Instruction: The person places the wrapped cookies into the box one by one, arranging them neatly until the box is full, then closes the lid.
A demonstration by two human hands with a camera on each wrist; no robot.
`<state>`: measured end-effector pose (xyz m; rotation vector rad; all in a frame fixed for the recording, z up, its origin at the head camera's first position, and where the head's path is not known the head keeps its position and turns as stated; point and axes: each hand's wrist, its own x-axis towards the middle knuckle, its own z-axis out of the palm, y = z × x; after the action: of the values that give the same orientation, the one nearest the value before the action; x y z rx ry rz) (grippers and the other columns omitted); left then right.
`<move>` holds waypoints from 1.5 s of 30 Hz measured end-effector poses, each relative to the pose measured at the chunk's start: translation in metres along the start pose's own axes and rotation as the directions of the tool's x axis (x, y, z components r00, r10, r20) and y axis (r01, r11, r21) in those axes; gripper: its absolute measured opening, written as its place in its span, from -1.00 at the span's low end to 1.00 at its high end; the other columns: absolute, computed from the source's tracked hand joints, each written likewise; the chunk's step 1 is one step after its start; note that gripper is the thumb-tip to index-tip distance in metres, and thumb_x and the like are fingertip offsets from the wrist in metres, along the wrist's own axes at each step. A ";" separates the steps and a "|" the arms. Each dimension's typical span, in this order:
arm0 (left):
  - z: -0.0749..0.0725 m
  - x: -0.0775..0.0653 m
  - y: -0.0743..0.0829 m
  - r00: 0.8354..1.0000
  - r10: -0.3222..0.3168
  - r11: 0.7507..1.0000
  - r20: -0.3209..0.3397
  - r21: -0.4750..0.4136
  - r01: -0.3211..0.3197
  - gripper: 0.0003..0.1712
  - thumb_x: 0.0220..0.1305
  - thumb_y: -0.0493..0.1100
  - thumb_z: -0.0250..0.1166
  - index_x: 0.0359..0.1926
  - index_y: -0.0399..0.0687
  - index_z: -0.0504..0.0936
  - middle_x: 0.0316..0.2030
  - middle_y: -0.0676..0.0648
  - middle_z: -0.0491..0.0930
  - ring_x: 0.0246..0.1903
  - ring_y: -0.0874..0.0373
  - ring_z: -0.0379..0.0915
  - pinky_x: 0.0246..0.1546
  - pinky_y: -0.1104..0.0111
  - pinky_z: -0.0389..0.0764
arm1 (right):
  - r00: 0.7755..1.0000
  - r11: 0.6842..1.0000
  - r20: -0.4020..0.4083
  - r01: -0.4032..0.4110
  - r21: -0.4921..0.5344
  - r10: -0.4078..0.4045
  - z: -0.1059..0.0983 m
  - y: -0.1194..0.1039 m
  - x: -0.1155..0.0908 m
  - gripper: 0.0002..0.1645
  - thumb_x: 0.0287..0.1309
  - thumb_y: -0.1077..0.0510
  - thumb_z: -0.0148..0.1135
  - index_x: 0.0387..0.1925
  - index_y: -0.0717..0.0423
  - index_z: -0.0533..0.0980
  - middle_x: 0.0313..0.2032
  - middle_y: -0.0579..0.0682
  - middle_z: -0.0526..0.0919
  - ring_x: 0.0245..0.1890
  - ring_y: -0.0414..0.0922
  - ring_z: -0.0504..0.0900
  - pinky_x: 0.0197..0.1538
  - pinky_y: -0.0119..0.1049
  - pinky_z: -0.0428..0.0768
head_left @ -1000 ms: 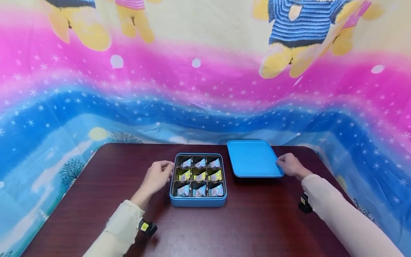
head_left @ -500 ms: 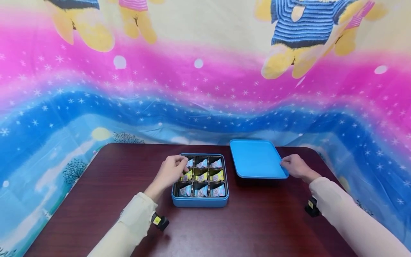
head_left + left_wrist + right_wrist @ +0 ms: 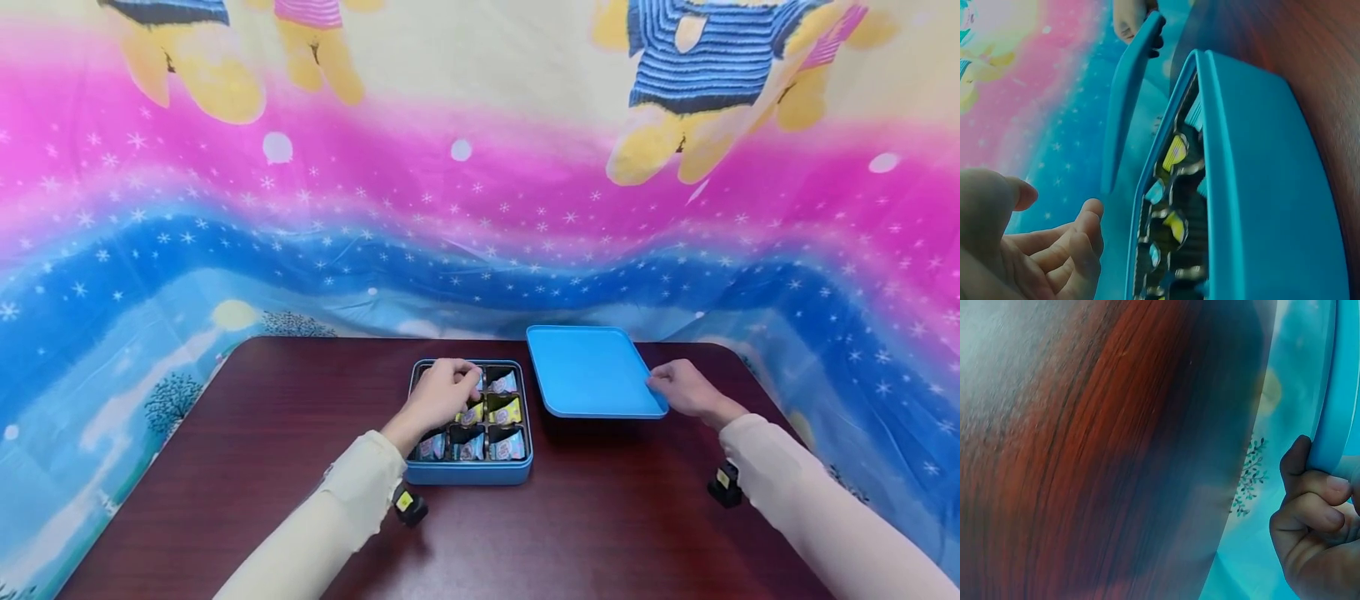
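A blue square box (image 3: 468, 475) sits on the table with its top off. Its dark divided insert holds small wrapped pieces, some in yellow wrappers (image 3: 504, 411) and others in light-blue wrappers (image 3: 507, 447). Above the box's left part hovers my left hand (image 3: 437, 396), hiding some compartments. In the left wrist view, that hand (image 3: 1041, 250) has thumb and fingers apart with nothing between them. Right of the box, my right hand (image 3: 692, 389) grips the right edge of the blue lid (image 3: 592, 371), raised off the table. Curled fingers (image 3: 1310, 512) hold its rim in the right wrist view.
The dark reddish-brown table (image 3: 585, 533) extends around the box. Right behind its back edge hangs a patterned cloth (image 3: 450, 208) in pink, blue and cream. A small black camera (image 3: 410, 506) is strapped at the left wrist, another black camera (image 3: 725, 483) at the right.
My left hand has moved rightward from beside the box's left edge to over its compartments. The right hand still holds the lid, which has shifted only slightly.
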<state>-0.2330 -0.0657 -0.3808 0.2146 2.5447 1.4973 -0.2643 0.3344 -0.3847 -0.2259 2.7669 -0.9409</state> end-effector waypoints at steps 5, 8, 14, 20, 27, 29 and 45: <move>0.009 0.001 0.000 0.999 -0.001 0.999 0.045 -0.042 0.003 -0.57 0.56 0.02 0.02 0.24 -0.07 0.56 -0.18 -0.25 0.72 -0.49 -0.13 0.58 -0.57 0.29 0.54 | 1.000 1.000 0.009 -0.004 0.012 0.004 0.005 -0.008 0.001 -0.64 0.54 0.22 -0.07 -0.14 0.42 0.58 -0.65 -0.11 0.25 -0.58 -0.17 0.35 -0.39 -0.30 0.40; 0.011 0.000 0.000 0.998 -0.012 0.999 0.059 -0.036 0.014 -0.57 0.56 0.02 0.01 0.25 -0.04 0.56 -0.15 -0.24 0.72 -0.45 -0.15 0.61 -0.46 0.15 0.64 | 1.000 1.000 0.009 -0.011 0.027 0.010 0.008 -0.012 0.002 -0.64 0.54 0.22 -0.08 -0.11 0.42 0.58 -0.64 -0.11 0.27 -0.57 -0.16 0.39 -0.37 -0.30 0.43; 0.011 0.000 -0.001 0.997 -0.010 0.999 0.076 -0.052 0.014 -0.54 0.57 0.03 0.03 0.34 -0.02 0.47 -0.13 -0.25 0.73 -0.43 -0.14 0.63 -0.44 0.12 0.66 | 1.000 0.999 0.014 0.012 0.052 -0.013 0.015 -0.025 0.001 -0.64 0.53 0.22 -0.05 -0.06 0.43 0.59 -0.62 -0.10 0.36 -0.53 -0.15 0.43 -0.36 -0.31 0.44; 0.012 0.000 -0.003 0.994 -0.029 0.995 0.103 -0.095 0.039 -0.39 0.58 0.02 0.01 0.50 -0.14 0.26 -0.09 -0.27 0.74 -0.56 0.10 0.56 -0.59 0.37 0.52 | 0.999 0.996 0.033 0.027 0.081 -0.030 0.021 -0.037 0.000 -0.62 0.53 0.20 -0.04 -0.03 0.44 0.60 -0.55 -0.04 0.57 -0.48 -0.14 0.56 -0.32 -0.32 0.51; 0.007 0.000 -0.005 0.995 -0.023 0.990 0.101 -0.134 0.037 -0.45 0.60 0.00 -0.01 0.38 -0.26 0.43 -0.11 -0.22 0.76 -0.58 0.19 0.58 -0.61 0.40 0.52 | 0.998 0.994 0.027 0.053 0.097 -0.056 0.029 -0.051 0.001 -0.64 0.52 0.22 -0.03 -0.04 0.43 0.61 -0.40 0.07 0.72 -0.44 -0.14 0.63 -0.29 -0.28 0.57; 0.004 0.000 -0.005 0.995 -0.031 0.987 0.095 -0.151 0.045 -0.49 0.59 -0.01 0.00 0.32 -0.26 0.50 -0.14 -0.20 0.76 -0.59 0.19 0.58 -0.63 0.41 0.49 | 0.998 0.994 0.027 0.059 0.094 -0.062 0.031 -0.054 0.003 -0.64 0.52 0.22 -0.02 -0.05 0.42 0.62 -0.36 0.09 0.74 -0.44 -0.15 0.63 -0.29 -0.29 0.56; -0.011 -0.002 -0.015 0.995 -0.081 0.974 0.064 -0.208 0.093 -0.43 0.54 -0.06 0.10 0.41 -0.30 0.38 -0.21 -0.14 0.69 -0.63 0.25 0.56 -0.61 0.40 0.41 | 0.998 0.985 0.041 0.045 0.164 -0.052 0.056 -0.079 0.012 -0.66 0.52 0.21 -0.03 -0.12 0.39 0.61 -0.57 -0.06 0.52 -0.52 -0.16 0.52 -0.34 -0.31 0.49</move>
<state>-0.2339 -0.0832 -0.3886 0.1110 2.2991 1.6871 -0.2559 0.2374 -0.3813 -0.2846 2.6374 -1.1537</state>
